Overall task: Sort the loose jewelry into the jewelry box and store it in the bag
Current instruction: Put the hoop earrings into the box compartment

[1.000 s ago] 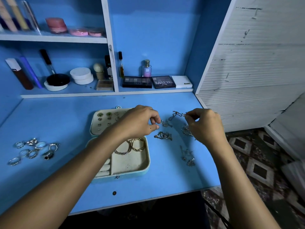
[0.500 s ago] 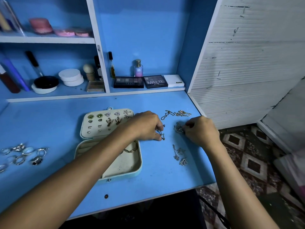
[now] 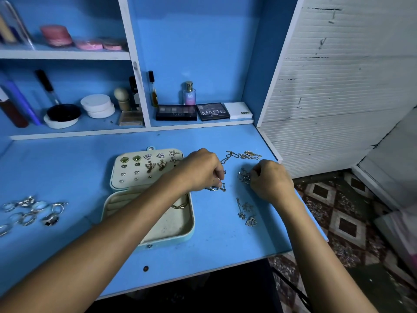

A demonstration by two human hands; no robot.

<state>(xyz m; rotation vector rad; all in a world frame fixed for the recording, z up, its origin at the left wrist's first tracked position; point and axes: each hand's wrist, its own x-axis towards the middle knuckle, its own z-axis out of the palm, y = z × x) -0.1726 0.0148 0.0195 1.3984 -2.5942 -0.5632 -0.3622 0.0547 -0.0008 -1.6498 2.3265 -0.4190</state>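
Box [image 3: 189, 233] lies open with bangles [image 3: 180, 205] inside, left hand [image 3: 198, 170] pinching a chain [image 3: 217, 188], right hand [image 3: 268, 179] pinching another [image 3: 243, 176] near desk edge [image 3: 300, 195].

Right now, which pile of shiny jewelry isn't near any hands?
The rings at the desk's far left edge. The chain piles lie right of the jewelry box, beside both hands.

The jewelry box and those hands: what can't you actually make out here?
- Head view: the jewelry box tray is partly hidden by the left forearm.
- Head view: the left hand pinches a small metal piece, too small to identify.
- Head view: the right hand has its fingertips curled under at a chain cluster; whether it grips is unclear.
- Head view: the rings run off the left edge.
- No bag is in view.
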